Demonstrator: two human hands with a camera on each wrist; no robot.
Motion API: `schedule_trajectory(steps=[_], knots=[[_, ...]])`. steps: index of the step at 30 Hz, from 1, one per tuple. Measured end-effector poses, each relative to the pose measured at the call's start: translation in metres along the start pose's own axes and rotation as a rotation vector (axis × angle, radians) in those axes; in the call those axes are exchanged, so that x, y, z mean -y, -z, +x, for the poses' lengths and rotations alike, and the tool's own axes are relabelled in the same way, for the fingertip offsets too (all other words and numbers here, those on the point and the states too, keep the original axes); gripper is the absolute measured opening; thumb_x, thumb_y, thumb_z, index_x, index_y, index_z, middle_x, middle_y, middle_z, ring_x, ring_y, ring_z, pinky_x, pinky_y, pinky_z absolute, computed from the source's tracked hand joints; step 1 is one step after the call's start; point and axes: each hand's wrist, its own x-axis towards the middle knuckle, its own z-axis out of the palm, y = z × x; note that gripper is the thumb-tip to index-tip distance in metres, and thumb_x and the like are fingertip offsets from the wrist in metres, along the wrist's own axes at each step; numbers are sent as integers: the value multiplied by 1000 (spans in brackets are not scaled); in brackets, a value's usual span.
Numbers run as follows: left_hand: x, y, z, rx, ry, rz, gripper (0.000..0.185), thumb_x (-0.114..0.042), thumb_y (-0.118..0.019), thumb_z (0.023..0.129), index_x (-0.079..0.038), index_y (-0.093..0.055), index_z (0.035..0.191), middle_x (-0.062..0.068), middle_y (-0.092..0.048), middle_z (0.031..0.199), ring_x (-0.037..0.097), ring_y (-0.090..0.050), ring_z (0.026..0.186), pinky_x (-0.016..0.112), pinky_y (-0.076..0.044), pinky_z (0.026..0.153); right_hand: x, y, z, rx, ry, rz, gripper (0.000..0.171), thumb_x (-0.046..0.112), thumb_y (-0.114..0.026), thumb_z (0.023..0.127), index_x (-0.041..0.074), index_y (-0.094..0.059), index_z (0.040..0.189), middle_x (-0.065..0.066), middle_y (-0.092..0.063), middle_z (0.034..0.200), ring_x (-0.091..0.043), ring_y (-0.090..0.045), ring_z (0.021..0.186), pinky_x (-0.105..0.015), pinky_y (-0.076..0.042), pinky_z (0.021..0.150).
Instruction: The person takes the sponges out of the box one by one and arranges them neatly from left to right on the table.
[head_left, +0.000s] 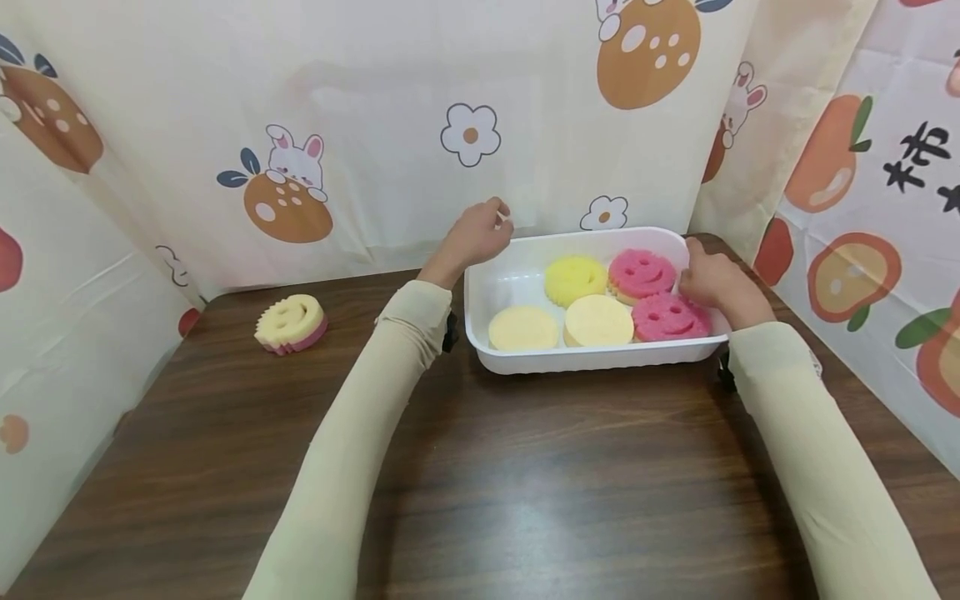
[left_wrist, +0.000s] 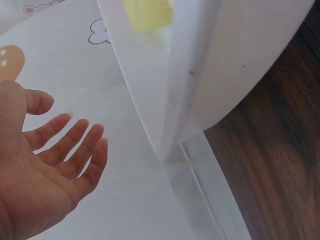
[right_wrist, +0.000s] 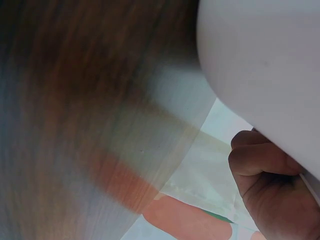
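A white tray [head_left: 585, 360] stands at the back of the brown table [head_left: 480, 475] and holds several round sponges, among them a yellow smiley one [head_left: 575, 279] and two pink smiley ones [head_left: 642, 273] [head_left: 670, 317]. My left hand [head_left: 480, 237] hovers at the tray's back left corner. In the left wrist view this left hand [left_wrist: 55, 165] has its fingers spread, just apart from the tray [left_wrist: 240, 60]. My right hand [head_left: 712, 283] grips the tray's right rim. The right wrist view shows the right hand [right_wrist: 265, 185] with fingers curled under the tray [right_wrist: 265, 60].
A yellow-and-pink smiley sponge [head_left: 291, 322] lies alone on the table at the far left. Printed curtains [head_left: 375, 125] close in the back and both sides. The table's front half is bare wood.
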Motion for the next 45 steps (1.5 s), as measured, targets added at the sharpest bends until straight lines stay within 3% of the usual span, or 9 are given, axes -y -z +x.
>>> schedule_trajectory(steps=[16, 25, 32, 39, 45], knots=[[-9, -8, 9, 26, -43, -12, 41, -30, -39, 103, -9, -48, 137, 12, -57, 139, 27, -53, 129, 42, -46, 106, 3, 1, -2, 29, -42, 47, 81, 22, -47, 96, -3, 2, 155, -40, -35, 134, -55, -45, 117, -74, -37, 99], [-17, -3, 16, 38, -41, -5, 40, -29, -37, 104, -9, -47, 137, 12, -56, 140, 25, -52, 130, 40, -46, 106, 4, 2, -1, 19, -33, 23, 80, 21, -47, 96, -3, 1, 155, -40, -36, 134, -54, -45, 117, -73, -37, 101], [-24, -11, 21, 91, -56, 18, 42, -29, -37, 104, -9, -45, 141, 12, -55, 142, 25, -51, 132, 39, -45, 108, 4, 2, -3, 32, -39, 19, 78, 21, -46, 97, -3, 1, 155, -41, -35, 134, -56, -44, 120, -74, -35, 102], [-28, -15, 25, 67, -67, 30, 42, -28, -36, 104, -9, -46, 139, 12, -55, 141, 24, -52, 130, 38, -46, 106, 6, 2, -2, 22, -36, 18, 79, 21, -45, 98, -1, 3, 156, -40, -35, 136, -56, -45, 121, -73, -36, 102], [-29, -21, 25, 94, -83, 35, 43, -28, -35, 104, -8, -45, 140, 12, -55, 141, 24, -52, 130, 38, -45, 107, 7, 2, -4, 27, -51, 22, 79, 20, -46, 97, 0, 4, 156, -40, -35, 137, -55, -45, 120, -73, -36, 102]])
